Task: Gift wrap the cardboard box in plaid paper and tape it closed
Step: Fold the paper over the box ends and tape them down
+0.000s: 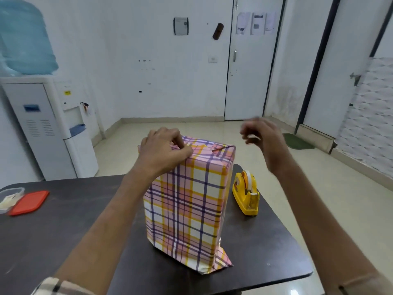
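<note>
While the box point(187, 209) stands upright on its short end toward the right edge of the table point(63, 231), it's fully covered in the plaid paper point(197, 167). That's smooth stuff, pink and white squares crossed with yellow and purple lines. The shape is tall and rectangular with crisp front edges, but at the bottom near corner the paper sticks out in a loose pointy flap on the tabletop. Up top the folds are tucked in, with a small triangular gap on the right side.

The left hand point(163, 150) is on the box's top left corner, fingers curled in and pinching the folded paper there. The right hand point(261, 135) is up in the air, well apart from the left and off to the right of the box top, with its fingers loosely curled. It's motion-blurred. There might be something pale at the fingertips, but honestly I can't tell if it holds anything.

Just beside the box, near the table's far right corner, sits a chunky yellow plastic tape dispenser point(245, 193) with a white roll. At the left edge, a flat red lid point(29, 202) with rounded corners lies against a clear plastic container point(8, 196).

The table is dark, matte and a bit scuffed, with rounded corners. The room has white walls and a pale tiled floor point(170, 133). There's a white water cooler point(49, 128) with a blue jug point(25, 37) on the left, a white door point(248, 71) with papers stuck on it, and a green mat point(297, 141) on the right.
</note>
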